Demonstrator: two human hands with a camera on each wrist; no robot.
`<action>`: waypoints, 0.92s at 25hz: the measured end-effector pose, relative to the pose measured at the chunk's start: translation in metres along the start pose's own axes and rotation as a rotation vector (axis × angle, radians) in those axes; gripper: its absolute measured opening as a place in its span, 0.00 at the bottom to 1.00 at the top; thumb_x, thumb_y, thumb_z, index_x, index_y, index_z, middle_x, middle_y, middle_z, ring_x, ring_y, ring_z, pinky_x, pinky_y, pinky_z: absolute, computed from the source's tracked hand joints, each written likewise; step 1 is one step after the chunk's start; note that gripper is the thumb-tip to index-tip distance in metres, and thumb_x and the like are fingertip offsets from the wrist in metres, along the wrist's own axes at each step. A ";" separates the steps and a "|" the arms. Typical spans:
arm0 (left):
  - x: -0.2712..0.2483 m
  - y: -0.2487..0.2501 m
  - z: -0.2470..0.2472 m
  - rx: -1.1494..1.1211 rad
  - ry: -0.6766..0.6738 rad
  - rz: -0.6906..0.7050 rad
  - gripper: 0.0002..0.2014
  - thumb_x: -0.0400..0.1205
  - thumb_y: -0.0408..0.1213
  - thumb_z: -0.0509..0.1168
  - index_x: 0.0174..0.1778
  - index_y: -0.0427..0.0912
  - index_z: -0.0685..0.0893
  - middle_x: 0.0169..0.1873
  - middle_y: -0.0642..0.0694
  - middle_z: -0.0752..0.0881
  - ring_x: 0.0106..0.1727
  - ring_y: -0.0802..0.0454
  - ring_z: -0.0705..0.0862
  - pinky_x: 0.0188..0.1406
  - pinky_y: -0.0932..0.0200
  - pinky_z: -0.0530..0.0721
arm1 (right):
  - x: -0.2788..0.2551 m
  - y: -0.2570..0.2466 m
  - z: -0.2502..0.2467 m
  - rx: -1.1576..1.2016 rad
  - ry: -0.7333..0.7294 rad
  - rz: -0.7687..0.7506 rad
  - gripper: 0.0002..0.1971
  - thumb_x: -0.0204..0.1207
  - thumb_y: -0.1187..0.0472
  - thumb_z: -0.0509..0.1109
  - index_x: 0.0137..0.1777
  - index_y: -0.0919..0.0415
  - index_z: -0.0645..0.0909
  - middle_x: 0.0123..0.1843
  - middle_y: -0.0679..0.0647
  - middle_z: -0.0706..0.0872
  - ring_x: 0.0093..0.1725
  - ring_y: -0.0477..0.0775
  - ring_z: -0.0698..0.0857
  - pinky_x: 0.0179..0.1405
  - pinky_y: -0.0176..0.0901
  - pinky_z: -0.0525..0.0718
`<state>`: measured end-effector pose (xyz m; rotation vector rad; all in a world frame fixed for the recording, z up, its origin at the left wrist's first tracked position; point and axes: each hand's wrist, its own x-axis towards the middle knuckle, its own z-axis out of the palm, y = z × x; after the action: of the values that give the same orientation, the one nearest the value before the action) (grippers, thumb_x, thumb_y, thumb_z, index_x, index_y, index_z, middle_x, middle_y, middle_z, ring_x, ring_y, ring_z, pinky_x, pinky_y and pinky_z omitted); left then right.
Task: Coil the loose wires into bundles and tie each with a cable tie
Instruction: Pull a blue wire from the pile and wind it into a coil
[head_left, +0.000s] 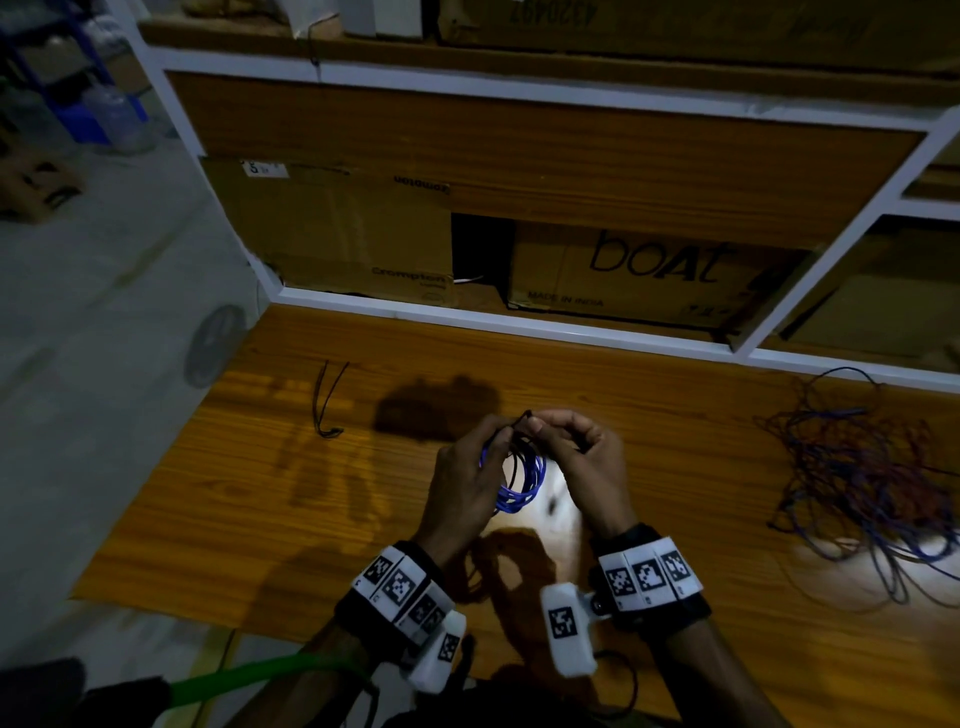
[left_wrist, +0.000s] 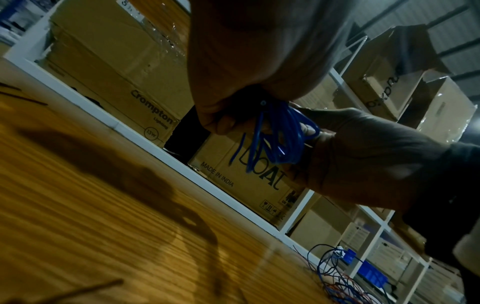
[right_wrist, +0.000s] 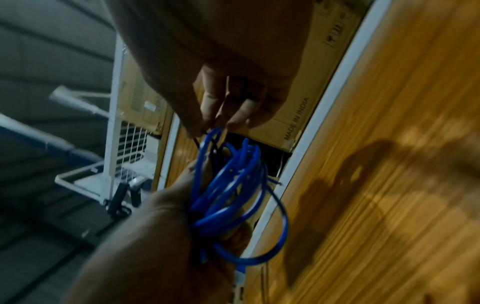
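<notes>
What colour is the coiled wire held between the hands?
Blue; the coiled wire shows best in the right wrist view.

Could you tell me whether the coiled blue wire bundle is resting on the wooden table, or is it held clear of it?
Apart. In the left wrist view the blue wire bundle hangs between the hands, with boxes visible beneath it, well above the wooden table.
</notes>
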<state>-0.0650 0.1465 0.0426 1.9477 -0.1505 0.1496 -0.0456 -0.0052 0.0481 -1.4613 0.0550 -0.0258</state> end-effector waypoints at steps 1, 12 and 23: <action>0.001 0.000 0.001 -0.004 0.017 -0.006 0.09 0.92 0.40 0.58 0.56 0.50 0.85 0.35 0.66 0.84 0.34 0.68 0.82 0.32 0.71 0.72 | 0.000 0.001 0.000 0.028 0.026 0.015 0.05 0.78 0.68 0.75 0.51 0.66 0.89 0.47 0.59 0.93 0.48 0.53 0.92 0.45 0.37 0.87; 0.005 0.001 0.009 0.048 0.013 0.018 0.10 0.92 0.43 0.57 0.56 0.53 0.84 0.39 0.61 0.86 0.39 0.65 0.84 0.36 0.63 0.78 | -0.005 -0.004 -0.001 0.149 0.104 0.034 0.04 0.78 0.71 0.73 0.50 0.69 0.89 0.44 0.60 0.94 0.45 0.53 0.92 0.45 0.38 0.89; 0.007 -0.006 0.008 0.098 0.012 0.002 0.09 0.92 0.45 0.56 0.55 0.55 0.83 0.39 0.62 0.86 0.40 0.64 0.84 0.40 0.55 0.80 | -0.003 -0.005 0.002 0.149 0.106 0.032 0.04 0.78 0.73 0.73 0.47 0.68 0.89 0.42 0.58 0.94 0.44 0.52 0.92 0.44 0.38 0.89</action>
<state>-0.0571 0.1414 0.0356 2.0439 -0.1393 0.1724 -0.0486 -0.0036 0.0534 -1.3087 0.1599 -0.0800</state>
